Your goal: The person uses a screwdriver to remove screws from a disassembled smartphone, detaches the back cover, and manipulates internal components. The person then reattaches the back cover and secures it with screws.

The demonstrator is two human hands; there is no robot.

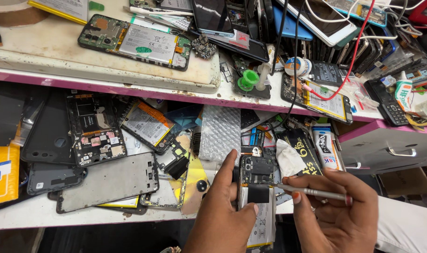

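Observation:
My left hand (222, 213) grips an opened phone (258, 187) with its back off, so the battery and circuit board show. It is held upright over the front edge of a pulled-out drawer. My right hand (337, 211) holds a thin silver screwdriver (312, 191) like a pen. Its tip points left at the phone's middle, just above the battery.
The drawer (30, 215) is full of phone backs, frames, batteries and a bubble-wrap piece (219, 132). On the worktop (105, 72) above lie an opened phone (136, 42), a green-capped syringe (249, 79), a red cable (351, 65), glue tubes and stacked phones. At right sits a grey drawer handle (401, 152).

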